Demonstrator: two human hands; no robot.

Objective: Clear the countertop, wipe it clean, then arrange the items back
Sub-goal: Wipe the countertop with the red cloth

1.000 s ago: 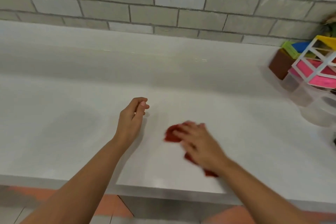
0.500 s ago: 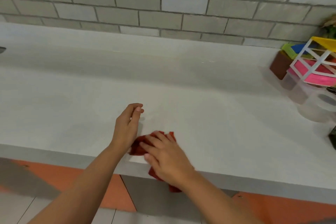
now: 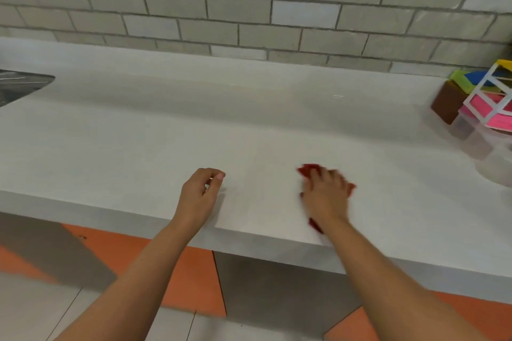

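1. Countertop: white, spans the middle of the frame.
2. Red cloth: lower centre-right, flat on the countertop near its front edge, under the right hand. Red shows beyond the fingertips, to the right of the knuckles and below the wrist.
3. Right hand: palm down on the cloth; blurred, fingers apparently extended and pressing, not curled.
4. Left hand: lower centre, well apart from the cloth, fingers loosely curled, grasping nothing.
5. Sink: upper left edge.
6. Brown block and white-framed rack: right edge.

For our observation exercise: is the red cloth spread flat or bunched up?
Bunched up, though blurred: the cloth shows as uneven lumps around the right hand.
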